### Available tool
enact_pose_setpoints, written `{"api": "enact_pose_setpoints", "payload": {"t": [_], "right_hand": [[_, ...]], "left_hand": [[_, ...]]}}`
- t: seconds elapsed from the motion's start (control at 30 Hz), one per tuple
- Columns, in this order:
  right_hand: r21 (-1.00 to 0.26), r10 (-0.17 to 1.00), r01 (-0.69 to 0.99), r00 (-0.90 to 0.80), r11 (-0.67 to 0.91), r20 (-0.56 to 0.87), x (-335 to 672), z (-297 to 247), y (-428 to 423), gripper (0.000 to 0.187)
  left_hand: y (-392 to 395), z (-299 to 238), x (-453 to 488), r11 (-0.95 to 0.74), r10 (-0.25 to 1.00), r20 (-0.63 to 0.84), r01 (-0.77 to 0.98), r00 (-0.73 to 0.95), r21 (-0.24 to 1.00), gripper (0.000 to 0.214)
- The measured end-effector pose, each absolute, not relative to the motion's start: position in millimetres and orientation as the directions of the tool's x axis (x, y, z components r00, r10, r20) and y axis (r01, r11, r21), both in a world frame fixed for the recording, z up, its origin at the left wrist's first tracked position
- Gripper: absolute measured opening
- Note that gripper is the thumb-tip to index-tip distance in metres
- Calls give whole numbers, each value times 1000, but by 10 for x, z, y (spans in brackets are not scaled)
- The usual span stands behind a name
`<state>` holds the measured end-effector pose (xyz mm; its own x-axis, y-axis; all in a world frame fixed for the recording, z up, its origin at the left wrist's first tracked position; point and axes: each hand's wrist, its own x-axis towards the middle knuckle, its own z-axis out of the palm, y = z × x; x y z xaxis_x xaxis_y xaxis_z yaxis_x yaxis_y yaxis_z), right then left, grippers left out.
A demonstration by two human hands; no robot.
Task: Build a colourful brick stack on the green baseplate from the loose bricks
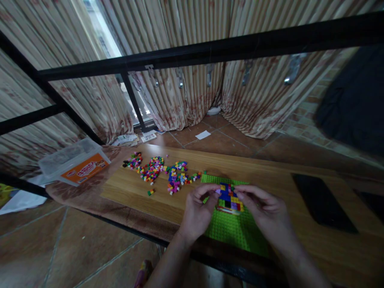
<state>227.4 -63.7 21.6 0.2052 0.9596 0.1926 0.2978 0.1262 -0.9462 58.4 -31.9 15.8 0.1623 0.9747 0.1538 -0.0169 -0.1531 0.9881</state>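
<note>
A small block of joined coloured bricks (229, 199), blue, yellow, red and purple, stands on a bright green baseplate (231, 230) lying on a wooden board. My left hand (199, 212) is curled at the block's left side, its fingertips pinched on the top left corner, where a small pale brick shows. My right hand (264, 210) is curled on the right side with fingertips on the block's upper right edge. Both hands grip the block between them.
A scatter of loose coloured bricks (159, 170) lies on the wooden board (135, 188) to the left. A clear plastic box with an orange label (75, 162) sits at far left. A dark flat rectangle (322, 202) lies to the right. Black metal bars (210, 52) cross above.
</note>
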Motion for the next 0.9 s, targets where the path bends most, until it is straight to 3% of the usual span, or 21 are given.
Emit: {"api": "enact_pose_setpoints", "payload": {"t": [0.2, 0.4, 0.63, 0.9], "right_hand": [[-898, 957, 373, 80, 232, 280, 2219, 262, -658, 23], [-847, 942, 431, -25, 312, 335, 2202, 259, -641, 20], [-799, 960, 544, -45, 256, 277, 2244, 308, -684, 17], [-807, 966, 546, -18, 225, 257, 2306, 265, -683, 20]], "left_hand": [[-348, 200, 627, -195, 949, 188, 2, 252, 981, 23], [-377, 200, 625, -314, 921, 266, 142, 285, 939, 33], [-380, 255, 633, -356, 912, 302, 169, 279, 919, 28], [-392, 229, 661, -345, 915, 298, 147, 271, 927, 26]]}}
